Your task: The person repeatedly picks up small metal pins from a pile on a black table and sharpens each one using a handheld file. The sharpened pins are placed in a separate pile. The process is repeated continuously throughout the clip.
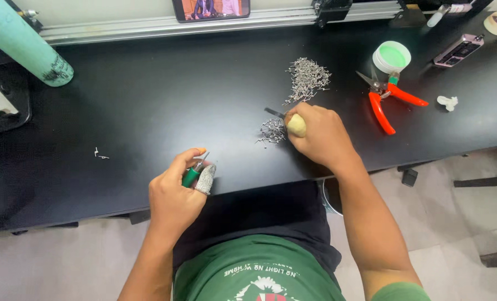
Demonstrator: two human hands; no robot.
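Note:
My left hand (176, 195) is closed around a small green-handled tool (193, 174) near the table's front edge; a grey knitted cot covers one finger and an orange one tips another. My right hand (318, 134) grips dark tweezers (274, 113), with a yellowish cot on the thumb. The tweezers' tip sits just above a small pile of thin metal pins (272, 131). A larger heap of the same pins (307, 78) lies farther back on the black table (148, 106).
Orange-handled cutters (386, 100) and a round white jar with green content (392, 57) lie at the right. A teal bottle (23, 42) lies at far left. A phone (211, 8) leans at the back. Stray pins (99, 154) lie left. A pink device (458, 50) sits far right.

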